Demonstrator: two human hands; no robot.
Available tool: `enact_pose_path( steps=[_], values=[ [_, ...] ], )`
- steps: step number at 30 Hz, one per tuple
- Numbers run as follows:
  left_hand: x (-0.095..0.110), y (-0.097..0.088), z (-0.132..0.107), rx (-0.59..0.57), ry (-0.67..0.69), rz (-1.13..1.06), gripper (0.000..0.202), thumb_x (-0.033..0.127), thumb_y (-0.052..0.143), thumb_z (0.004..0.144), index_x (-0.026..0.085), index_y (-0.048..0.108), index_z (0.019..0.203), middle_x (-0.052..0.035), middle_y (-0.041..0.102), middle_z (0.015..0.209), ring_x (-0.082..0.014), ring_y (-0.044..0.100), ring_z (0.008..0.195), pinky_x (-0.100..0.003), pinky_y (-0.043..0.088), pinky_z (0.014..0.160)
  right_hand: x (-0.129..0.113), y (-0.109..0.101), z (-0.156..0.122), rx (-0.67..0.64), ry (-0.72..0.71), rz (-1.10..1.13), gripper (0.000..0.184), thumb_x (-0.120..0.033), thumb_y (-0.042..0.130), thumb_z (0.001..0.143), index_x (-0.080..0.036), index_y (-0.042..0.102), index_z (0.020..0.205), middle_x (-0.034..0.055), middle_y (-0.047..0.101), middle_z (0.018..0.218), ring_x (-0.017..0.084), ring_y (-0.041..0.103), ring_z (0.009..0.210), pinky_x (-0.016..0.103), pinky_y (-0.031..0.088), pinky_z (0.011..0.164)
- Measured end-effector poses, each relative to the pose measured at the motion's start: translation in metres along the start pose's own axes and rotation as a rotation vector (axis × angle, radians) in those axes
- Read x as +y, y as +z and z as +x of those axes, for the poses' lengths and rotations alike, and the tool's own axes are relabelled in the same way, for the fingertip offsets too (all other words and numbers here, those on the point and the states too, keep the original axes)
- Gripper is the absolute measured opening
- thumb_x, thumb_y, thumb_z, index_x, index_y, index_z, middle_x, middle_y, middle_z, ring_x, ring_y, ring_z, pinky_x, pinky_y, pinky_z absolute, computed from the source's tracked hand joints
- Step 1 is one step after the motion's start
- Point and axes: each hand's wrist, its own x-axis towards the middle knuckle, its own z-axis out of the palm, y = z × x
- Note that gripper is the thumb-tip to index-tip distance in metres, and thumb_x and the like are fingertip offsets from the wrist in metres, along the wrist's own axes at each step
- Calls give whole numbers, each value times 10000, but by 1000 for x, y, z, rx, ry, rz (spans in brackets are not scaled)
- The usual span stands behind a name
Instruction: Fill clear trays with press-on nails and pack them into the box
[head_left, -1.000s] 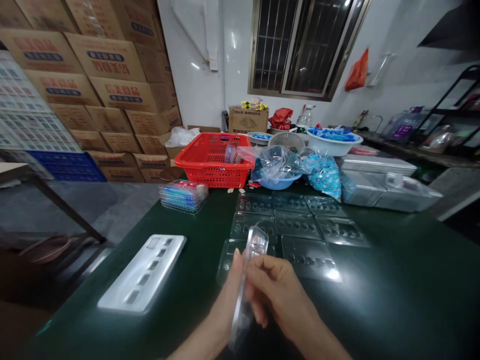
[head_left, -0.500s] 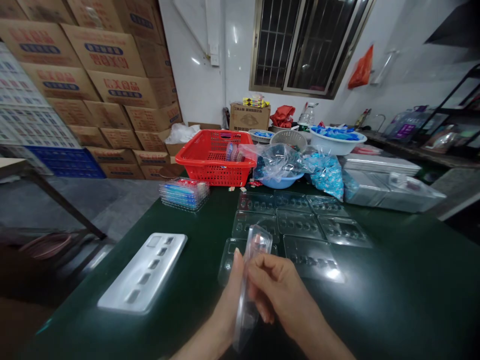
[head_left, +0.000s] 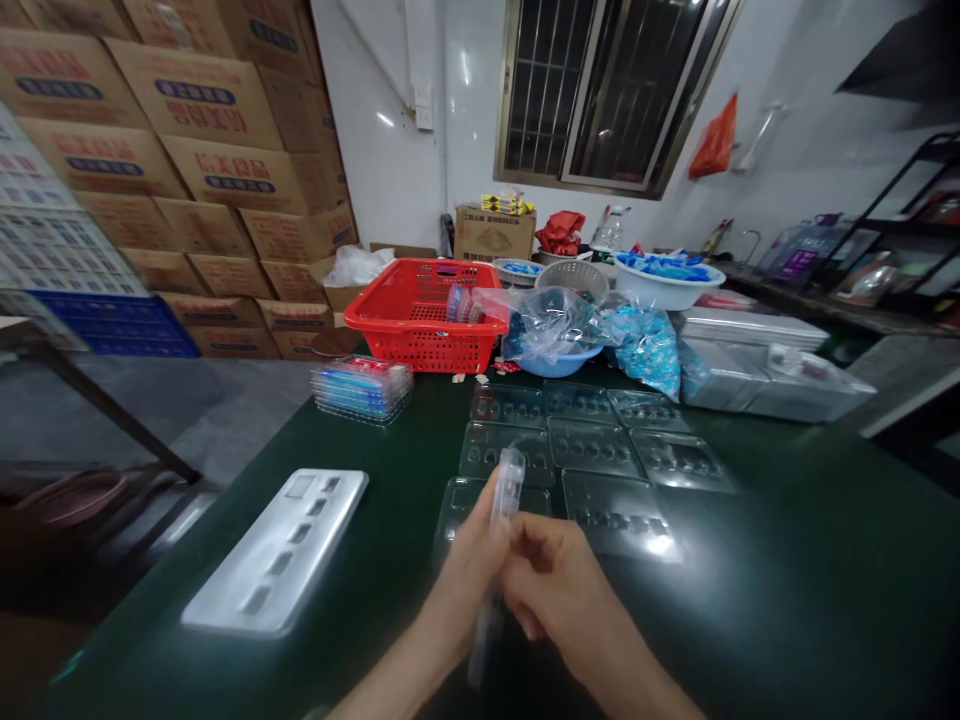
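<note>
Held upright and nearly edge-on in front of me is a clear plastic blister tray (head_left: 510,482), possibly more than one nested together. My left hand (head_left: 474,550) grips it from the left, thumb along its side. My right hand (head_left: 559,575) is closed at its right edge, fingers curled in a pinch; the fingertips are partly hidden. Beyond my hands, several clear trays (head_left: 596,447) lie in rows on the dark green table (head_left: 795,590). To the left lies a whitish moulded tray (head_left: 281,550) with a row of small recesses.
A stack of clear packs with blue contents (head_left: 361,388) sits near a red plastic basket (head_left: 427,340). Behind are a blue basin (head_left: 562,362) under clear plastic, a patterned blue bag (head_left: 651,350) and stacked trays (head_left: 780,375) at right. Cardboard boxes (head_left: 225,165) rise at back left.
The held tray has turned more edge-on to me. My left hand has risen slightly along it, and my right hand has shifted slightly down. The view has moved a little.
</note>
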Motion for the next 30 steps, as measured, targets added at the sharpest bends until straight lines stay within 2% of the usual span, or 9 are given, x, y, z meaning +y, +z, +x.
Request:
enact_pose_path(
  steps=[4, 8, 10, 12, 13, 16, 20, 24, 30],
  values=[
    [0, -3, 10, 44, 138, 52, 752, 364, 735, 589, 219, 453, 1271, -86, 633, 1021, -247, 604, 905, -282, 493, 698, -5, -14, -8, 79, -53, -36, 156, -198, 568, 730, -166, 508, 589, -99, 364, 380, 21, 278, 332, 161, 192, 349],
    [9, -11, 19, 152, 155, 55, 722, 398, 680, 636, 220, 421, 1286, -122, 523, 1225, -310, 558, 1010, -345, 504, 705, -18, -66, -30, 285, -121, -199, 148, -264, 563, 754, -185, 518, 638, -88, 369, 425, 39, 282, 344, 176, 204, 350],
    [16, -17, 20, 158, 196, 68, 693, 423, 644, 672, 225, 412, 1294, -121, 506, 1251, -321, 541, 1041, -358, 503, 723, -20, -102, -47, 450, -191, -447, 142, -283, 531, 776, -196, 515, 664, -70, 399, 473, 57, 324, 369, 185, 240, 361],
    [23, -22, 20, 173, 213, 85, 670, 436, 632, 684, 239, 422, 1289, -107, 499, 1266, -327, 520, 1078, -366, 503, 749, -11, -143, -65, 608, -298, -848, 157, -261, 492, 799, -202, 497, 654, -45, 435, 518, 82, 396, 429, 200, 303, 416],
    [26, -24, 20, 183, 212, 90, 676, 444, 640, 674, 240, 431, 1284, -103, 502, 1266, -331, 511, 1092, -370, 504, 757, -1, -164, -73, 627, -343, -1076, 178, -249, 470, 816, -201, 483, 645, -26, 472, 558, 94, 438, 472, 210, 333, 461],
    [30, -26, 22, 192, 195, 88, 710, 459, 663, 646, 251, 431, 1284, -92, 513, 1257, -337, 494, 1116, -375, 505, 771, 37, -224, -94, 559, -420, -1708, 172, -188, 416, 849, -193, 531, 721, -6, 537, 615, 95, 467, 453, 225, 295, 452],
    [26, -24, 30, 120, 162, 101, 731, 468, 671, 629, 261, 425, 1285, -87, 510, 1262, -334, 496, 1114, -369, 500, 767, 70, -274, -116, 254, -310, -2080, 289, 39, 394, 746, -193, 561, 789, 28, 599, 707, 136, 561, 575, 240, 321, 482],
    [16, -19, 35, 135, 167, 105, 756, 479, 666, 597, 247, 436, 1279, -93, 528, 1239, -345, 514, 1082, -372, 491, 744, 68, -282, -115, 151, -287, -2114, 313, 67, 418, 722, -202, 569, 775, 23, 612, 716, 160, 579, 623, 263, 365, 547],
    [13, -12, 26, 58, 138, 106, 698, 470, 625, 666, 261, 410, 1296, -79, 502, 1273, -327, 492, 1111, -374, 461, 791, 68, -289, -92, 223, -300, -2112, 319, 61, 440, 729, -192, 605, 834, 52, 639, 768, 172, 600, 666, 268, 397, 600]
  ],
)
